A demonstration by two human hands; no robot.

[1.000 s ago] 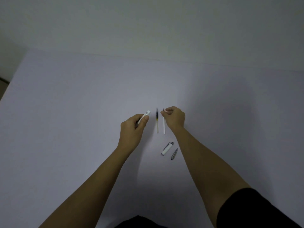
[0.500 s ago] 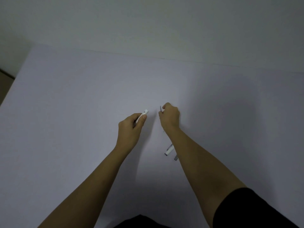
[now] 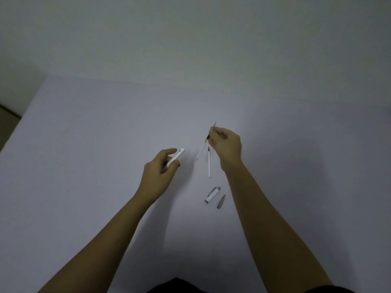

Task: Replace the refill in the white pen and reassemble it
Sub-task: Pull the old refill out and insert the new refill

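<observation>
The table (image 3: 84, 166) fills most of what I see, pale and plain, with a wall (image 3: 190, 39) behind its far edge. My two bare forearms reach out over it from the near side.

My left hand (image 3: 160, 172) is closed around the white barrel (image 3: 175, 158), whose open end pokes up and away past my thumb. My right hand (image 3: 227, 144) is off to the right of the barrel, well apart from it, pinching a refill (image 3: 202, 148) near its tip — a thin tube with a yellow band and a dark section, raised off the table and slanting down toward the barrel.

A second refill (image 3: 209, 163) lies flat on the table, right of the barrel and just nearer than my right hand, pointing away from me. Nearer still and right of the barrel lies a short white cap (image 3: 212, 195) with a clip. Just beside it — on its right, not touching — lies the small grey tip (image 3: 221, 201).
</observation>
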